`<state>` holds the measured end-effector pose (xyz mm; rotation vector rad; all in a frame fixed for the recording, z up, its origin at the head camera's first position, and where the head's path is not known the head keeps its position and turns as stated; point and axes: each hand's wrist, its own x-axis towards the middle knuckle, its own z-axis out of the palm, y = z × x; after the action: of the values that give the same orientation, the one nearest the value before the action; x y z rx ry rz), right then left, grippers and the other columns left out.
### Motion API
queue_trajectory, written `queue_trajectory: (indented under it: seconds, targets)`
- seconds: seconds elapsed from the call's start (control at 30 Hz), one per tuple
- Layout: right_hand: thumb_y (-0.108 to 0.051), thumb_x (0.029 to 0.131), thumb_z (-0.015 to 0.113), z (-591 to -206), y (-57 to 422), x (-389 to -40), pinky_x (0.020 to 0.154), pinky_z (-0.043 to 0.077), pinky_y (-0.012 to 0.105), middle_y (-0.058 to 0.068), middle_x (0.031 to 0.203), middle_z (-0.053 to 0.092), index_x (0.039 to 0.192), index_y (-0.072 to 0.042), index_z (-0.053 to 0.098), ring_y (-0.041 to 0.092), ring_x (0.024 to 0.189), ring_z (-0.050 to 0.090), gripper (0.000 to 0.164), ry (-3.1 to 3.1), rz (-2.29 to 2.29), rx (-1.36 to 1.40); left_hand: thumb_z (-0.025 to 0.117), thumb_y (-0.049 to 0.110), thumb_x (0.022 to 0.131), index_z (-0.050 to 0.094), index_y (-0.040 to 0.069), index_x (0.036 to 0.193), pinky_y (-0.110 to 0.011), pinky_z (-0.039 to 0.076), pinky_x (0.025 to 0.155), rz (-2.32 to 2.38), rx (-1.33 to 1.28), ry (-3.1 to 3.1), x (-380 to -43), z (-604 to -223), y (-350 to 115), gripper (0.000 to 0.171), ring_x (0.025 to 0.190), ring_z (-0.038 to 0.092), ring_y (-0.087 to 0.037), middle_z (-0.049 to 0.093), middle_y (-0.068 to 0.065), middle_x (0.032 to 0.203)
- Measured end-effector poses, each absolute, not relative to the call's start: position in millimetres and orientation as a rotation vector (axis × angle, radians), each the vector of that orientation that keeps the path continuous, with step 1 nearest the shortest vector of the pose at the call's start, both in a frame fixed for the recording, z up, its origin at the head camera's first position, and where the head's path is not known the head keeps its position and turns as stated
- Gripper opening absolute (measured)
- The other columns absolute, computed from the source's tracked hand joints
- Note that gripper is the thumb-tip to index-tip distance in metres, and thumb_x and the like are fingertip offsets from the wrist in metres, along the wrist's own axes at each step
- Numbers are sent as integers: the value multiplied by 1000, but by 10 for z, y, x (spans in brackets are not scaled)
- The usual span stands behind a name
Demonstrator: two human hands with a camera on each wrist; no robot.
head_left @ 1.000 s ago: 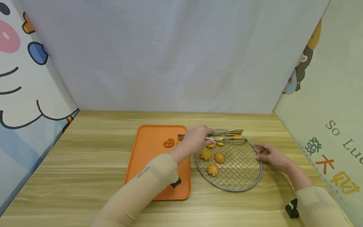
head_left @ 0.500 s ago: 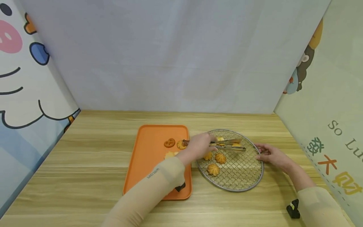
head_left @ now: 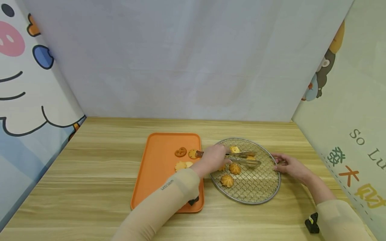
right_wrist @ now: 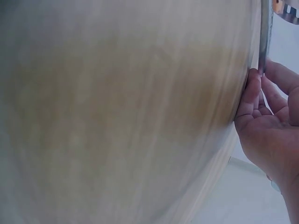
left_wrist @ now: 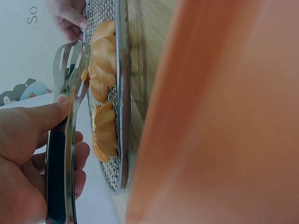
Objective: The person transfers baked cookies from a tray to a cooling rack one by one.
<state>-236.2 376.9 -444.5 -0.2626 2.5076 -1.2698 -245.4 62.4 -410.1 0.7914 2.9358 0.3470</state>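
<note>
My left hand (head_left: 213, 158) grips a pair of metal tongs (left_wrist: 57, 177) with dark handle inlays. The slotted tong ends reach over the round wire rack (head_left: 256, 187), on either side of a golden cookie (head_left: 251, 158). Other ridged swirl cookies lie on the rack's left half, among them a front cookie (head_left: 227, 181), a middle cookie (head_left: 235, 168) and a back cookie (head_left: 234, 149). One more is partly hidden by the left hand. On the rack's right side, my right hand (head_left: 289, 166) pinches the rim between thumb and fingers, as the right wrist view also shows.
An orange tray (head_left: 153, 184) lies left of the rack, under the left forearm. On it are a brown pretzel-shaped cookie (head_left: 180, 152), a round dotted cookie (head_left: 193, 154) and a pale flower-shaped cookie (head_left: 180, 166). A white curtain (head_left: 193, 60) hangs behind the wooden table (head_left: 99, 174).
My left hand has come nearer with the tongs, whose ends have moved from the rack's back edge down to the cookie. The right hand has stayed at the rim.
</note>
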Motion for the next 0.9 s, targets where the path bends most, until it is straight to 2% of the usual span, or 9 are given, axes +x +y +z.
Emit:
queue_trajectory:
  seconds: [0.23, 0.73, 0.9]
  targets:
    - [-11, 91, 61, -4464, 3780, -2378, 73, 48, 20, 24, 117, 46, 142, 11, 29, 7, 90, 51, 64, 2514, -1260, -269, 65, 40, 88, 62, 21, 126, -29, 54, 71, 378, 782, 2915, -2437, -4113, 595, 43, 105, 60, -15, 63, 2, 119]
    - [-12, 92, 61, -4475, 3772, -2391, 73, 48, 20, 24, 118, 45, 143, 11, 27, 9, 91, 51, 65, 2496, -1264, -258, 66, 40, 86, 56, 17, 134, -28, 53, 79, 485, 757, 2865, -2432, -4060, 505, 54, 111, 59, -15, 60, 1, 128]
    - [-10, 92, 61, -4483, 3773, -2393, 73, 48, 19, 24, 117, 45, 142, 12, 27, 7, 90, 51, 65, 2490, -1281, -262, 67, 40, 86, 57, 17, 132, -28, 53, 76, 534, 740, 2846, -2412, -3970, 430, 53, 111, 59, -16, 59, 2, 129]
